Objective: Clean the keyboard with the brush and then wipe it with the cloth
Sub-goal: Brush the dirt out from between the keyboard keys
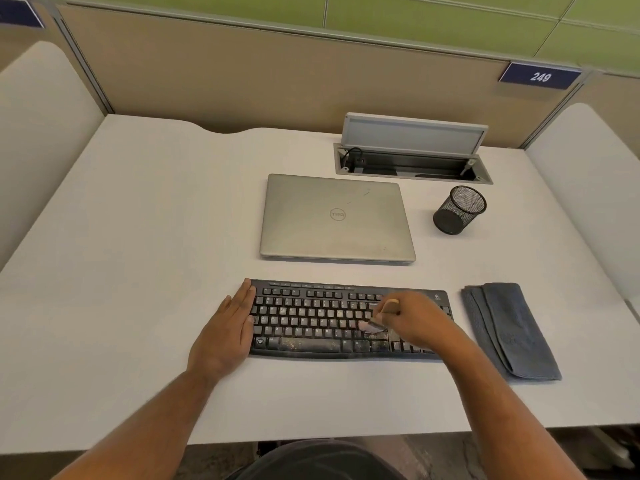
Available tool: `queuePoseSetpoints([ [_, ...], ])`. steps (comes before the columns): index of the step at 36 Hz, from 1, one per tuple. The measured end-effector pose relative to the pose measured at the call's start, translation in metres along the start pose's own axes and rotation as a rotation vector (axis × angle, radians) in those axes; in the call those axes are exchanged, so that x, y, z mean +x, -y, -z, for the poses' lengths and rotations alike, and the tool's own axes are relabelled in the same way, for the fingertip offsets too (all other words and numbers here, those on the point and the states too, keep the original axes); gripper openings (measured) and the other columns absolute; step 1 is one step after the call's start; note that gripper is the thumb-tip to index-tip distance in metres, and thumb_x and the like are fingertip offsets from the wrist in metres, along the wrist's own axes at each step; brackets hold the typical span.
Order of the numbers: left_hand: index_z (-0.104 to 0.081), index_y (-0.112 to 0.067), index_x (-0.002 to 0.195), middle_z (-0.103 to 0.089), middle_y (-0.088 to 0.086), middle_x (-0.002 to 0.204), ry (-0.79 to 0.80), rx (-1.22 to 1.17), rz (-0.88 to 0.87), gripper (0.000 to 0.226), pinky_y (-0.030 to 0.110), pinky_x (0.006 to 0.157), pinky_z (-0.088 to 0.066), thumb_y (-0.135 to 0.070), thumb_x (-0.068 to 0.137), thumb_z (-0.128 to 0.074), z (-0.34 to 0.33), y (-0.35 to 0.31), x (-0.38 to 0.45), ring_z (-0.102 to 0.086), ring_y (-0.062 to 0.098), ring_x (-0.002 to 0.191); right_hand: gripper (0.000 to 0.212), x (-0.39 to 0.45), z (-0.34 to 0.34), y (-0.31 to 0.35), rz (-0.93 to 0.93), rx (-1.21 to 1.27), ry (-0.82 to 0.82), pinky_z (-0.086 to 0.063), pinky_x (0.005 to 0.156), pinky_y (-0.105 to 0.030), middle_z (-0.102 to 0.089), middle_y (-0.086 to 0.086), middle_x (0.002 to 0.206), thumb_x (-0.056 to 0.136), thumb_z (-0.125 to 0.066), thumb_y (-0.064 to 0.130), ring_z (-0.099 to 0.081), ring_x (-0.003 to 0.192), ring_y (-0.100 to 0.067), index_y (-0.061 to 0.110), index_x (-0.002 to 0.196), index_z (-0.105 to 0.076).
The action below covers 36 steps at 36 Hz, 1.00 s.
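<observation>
The mesh pen cup [459, 210] stands at 2 o'clock from the keyboard [311, 320]; its contents cannot be determined. The desk cable box [412, 164], lid raised, holds cables. A closed laptop [336, 218] lies at 12 o'clock, just beyond the keyboard. The right hand [415, 320] grasps the brush [375, 322], bristles on the keys right of centre. The left hand [230, 323] lies flat, fingers straight, against the keyboard's 9 o'clock edge. The folded cloth [509, 327] lies at 3 o'clock on the desk [138, 237], untouched.
</observation>
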<state>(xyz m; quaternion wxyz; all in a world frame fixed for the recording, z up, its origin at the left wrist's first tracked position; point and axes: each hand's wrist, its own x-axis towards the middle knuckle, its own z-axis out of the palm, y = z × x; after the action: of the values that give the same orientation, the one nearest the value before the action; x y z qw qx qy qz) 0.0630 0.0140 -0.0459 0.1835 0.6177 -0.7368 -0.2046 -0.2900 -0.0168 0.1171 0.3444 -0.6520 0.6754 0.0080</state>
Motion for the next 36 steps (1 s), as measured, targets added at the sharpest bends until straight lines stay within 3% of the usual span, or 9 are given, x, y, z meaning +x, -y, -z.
queuePoseSetpoints([
  [3,-0.018,-0.024,0.162,-0.004,-0.019,0.169,-0.01,-0.002,0.001,0.062,0.025,0.125,-0.009,-0.032,0.1,-0.021,-0.001,0.001,-0.001,-0.017,-0.001,0.151,0.025,0.0,-0.002,0.001,-0.037,0.09,-0.105,-0.047,0.063,-0.027,-0.075,0.003,0.084,0.103,-0.052,0.027,-0.067,0.074,-0.014,0.022,0.092,-0.074],
  [7,-0.021,-0.02,0.162,-0.008,-0.016,0.169,-0.021,-0.001,-0.008,0.062,0.023,0.125,-0.007,-0.03,0.101,-0.022,0.0,-0.001,-0.001,-0.016,-0.004,0.151,0.029,0.002,-0.017,0.007,-0.067,0.227,-0.301,-0.059,0.073,-0.031,-0.075,0.009,0.08,0.103,-0.054,0.032,-0.071,0.078,-0.011,0.025,0.084,-0.074],
  [12,-0.017,-0.025,0.162,-0.003,-0.02,0.169,-0.01,0.002,0.005,0.062,0.024,0.125,-0.009,-0.033,0.101,-0.02,0.0,-0.001,-0.001,-0.016,-0.002,0.151,0.034,-0.002,-0.034,0.006,-0.115,0.2,-0.298,-0.062,0.072,-0.043,-0.074,-0.002,0.069,0.1,-0.053,0.024,-0.073,0.07,-0.018,0.011,0.076,-0.072],
  [16,-0.02,-0.023,0.162,-0.005,-0.019,0.168,-0.015,0.005,0.003,0.062,0.022,0.124,-0.007,-0.033,0.101,-0.021,0.001,-0.002,-0.001,-0.014,-0.006,0.15,0.034,0.001,-0.025,0.006,-0.159,0.144,-0.175,-0.063,0.073,-0.044,-0.075,-0.009,0.07,0.098,-0.053,0.02,-0.074,0.068,-0.024,-0.001,0.076,-0.07],
  [22,-0.023,-0.021,0.161,-0.009,-0.016,0.168,-0.019,-0.002,0.013,0.062,0.016,0.123,-0.003,-0.032,0.1,-0.022,0.003,-0.006,-0.001,-0.005,-0.016,0.146,0.023,-0.003,-0.02,0.006,-0.09,0.279,-0.303,-0.062,0.079,-0.039,-0.076,0.006,0.078,0.103,-0.057,0.031,-0.075,0.079,-0.012,0.024,0.086,-0.072],
  [27,-0.023,-0.019,0.161,-0.009,-0.015,0.169,-0.019,0.005,-0.002,0.062,0.02,0.124,-0.005,-0.031,0.1,-0.022,0.003,-0.004,-0.001,-0.009,-0.011,0.148,0.03,-0.003,-0.03,-0.001,-0.117,0.239,-0.234,-0.064,0.073,-0.047,-0.075,0.0,0.066,0.098,-0.056,0.025,-0.075,0.068,-0.019,0.015,0.076,-0.073],
  [31,-0.022,-0.021,0.161,-0.008,-0.016,0.169,-0.023,0.002,0.003,0.062,0.019,0.124,-0.005,-0.032,0.1,-0.021,0.002,-0.004,-0.001,-0.01,-0.012,0.148,0.032,-0.001,-0.026,0.0,-0.126,0.203,-0.169,-0.065,0.073,-0.046,-0.075,0.0,0.064,0.099,-0.054,0.021,-0.076,0.064,-0.017,0.009,0.078,-0.074],
  [36,-0.018,-0.025,0.162,-0.004,-0.02,0.168,-0.015,0.002,0.002,0.062,0.025,0.125,-0.01,-0.033,0.101,-0.02,-0.002,0.002,-0.001,-0.02,0.0,0.151,0.028,-0.003,-0.026,-0.001,-0.088,0.257,-0.302,-0.062,0.075,-0.039,-0.076,0.007,0.071,0.103,-0.057,0.031,-0.074,0.073,-0.009,0.024,0.082,-0.073],
])
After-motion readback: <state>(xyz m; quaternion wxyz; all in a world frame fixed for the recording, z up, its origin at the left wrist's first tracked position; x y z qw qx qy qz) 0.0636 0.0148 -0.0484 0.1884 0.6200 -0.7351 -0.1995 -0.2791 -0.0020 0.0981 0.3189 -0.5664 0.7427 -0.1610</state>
